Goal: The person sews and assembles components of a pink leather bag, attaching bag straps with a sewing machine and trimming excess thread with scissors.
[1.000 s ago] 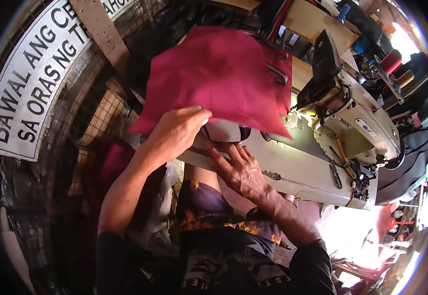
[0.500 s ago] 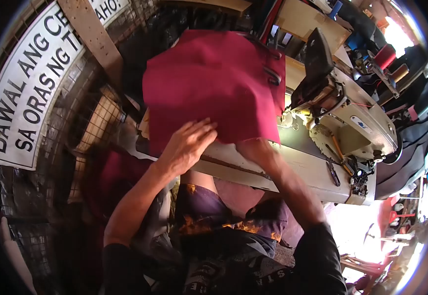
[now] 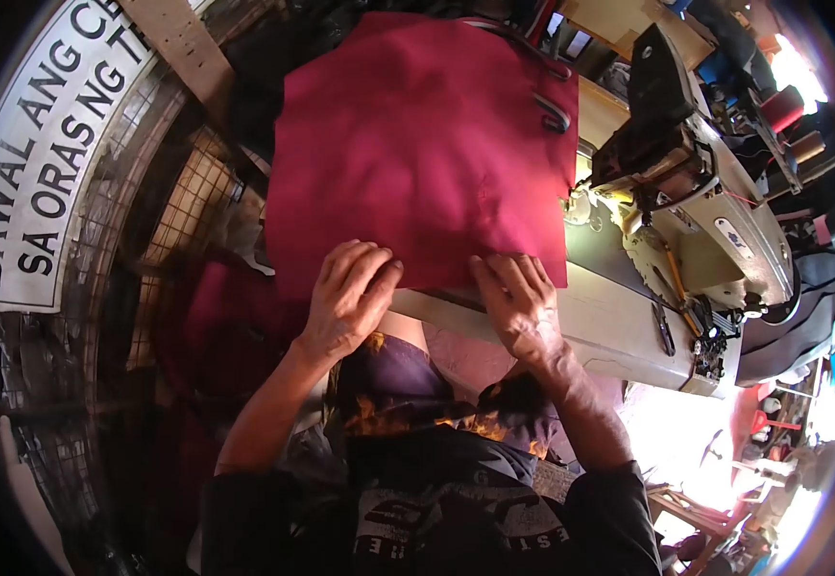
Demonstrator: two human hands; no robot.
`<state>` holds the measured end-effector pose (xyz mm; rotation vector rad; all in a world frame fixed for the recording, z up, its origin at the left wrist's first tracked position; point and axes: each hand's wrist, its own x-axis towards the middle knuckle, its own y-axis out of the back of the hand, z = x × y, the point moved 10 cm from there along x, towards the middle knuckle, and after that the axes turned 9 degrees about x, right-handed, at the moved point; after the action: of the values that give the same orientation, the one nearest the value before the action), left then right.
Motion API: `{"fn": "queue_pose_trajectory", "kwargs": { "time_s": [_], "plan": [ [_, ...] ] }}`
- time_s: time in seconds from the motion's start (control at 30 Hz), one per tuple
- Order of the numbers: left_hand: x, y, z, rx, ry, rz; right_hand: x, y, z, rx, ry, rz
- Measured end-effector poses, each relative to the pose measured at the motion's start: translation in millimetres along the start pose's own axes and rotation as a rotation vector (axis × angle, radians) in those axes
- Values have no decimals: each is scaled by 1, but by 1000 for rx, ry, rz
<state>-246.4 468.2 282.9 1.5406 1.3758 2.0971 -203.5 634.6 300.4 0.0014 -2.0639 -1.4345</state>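
Note:
A large maroon cloth [image 3: 417,144] lies spread over the sewing table, its near edge towards me. At the left part of that edge, my left hand [image 3: 348,298] pinches the cloth, with curled fingers on top. My right hand [image 3: 518,302] grips the same edge further right, fingers bent over it and thumb towards the middle. Dark trim with a light line shows at the cloth's upper right. Just right of the cloth stands a sewing machine [image 3: 725,226], its lit needle area close to the cloth's edge.
Small scissors or snips [image 3: 664,329] lie on the table [image 3: 600,322] near the machine's base. Thread spools [image 3: 782,108] stand at the upper right. A lettered white sign [image 3: 48,144] and wire mesh are at the left, beside a wooden post [image 3: 182,53].
The cloth has shifted up and lies flatter. My right hand has come out from under its near edge and now grips it. My left hand has moved slightly down and left onto the edge.

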Motion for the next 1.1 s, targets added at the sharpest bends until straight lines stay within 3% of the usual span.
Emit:
{"fn": "queue_pose_trajectory", "kwargs": {
  "time_s": [0.07,0.23,0.37,0.43,0.53,0.63,0.8,0.93,0.97,1.1],
  "plan": [
    [-6,4,-15,13,75,-32,-8,-6,0,-5,-8,-61],
    [-1,0,-25,-29,72,-77,-15,2,-13,-149,-88,1],
    [19,1,-53,-69,153,-78,12,-5,14,-66,-220,98],
    [20,3,-75,-215,321,-39,23,1,10,-81,-190,133],
    [43,10,-85,-315,318,-79,45,12,13,-235,-121,278],
    [57,6,-73,-226,191,-144,67,-4,50,-310,-65,166],
    [23,-8,-59,-147,127,-204,50,-6,40,-386,71,166],
    [9,-5,-52,-117,59,-174,50,-14,29,-338,146,-111],
    [8,-3,-48,-99,59,-194,46,-14,27,-356,89,-210],
    [5,-5,-45,-92,59,-234,28,-10,-5,-248,28,-259]
  ]
}}
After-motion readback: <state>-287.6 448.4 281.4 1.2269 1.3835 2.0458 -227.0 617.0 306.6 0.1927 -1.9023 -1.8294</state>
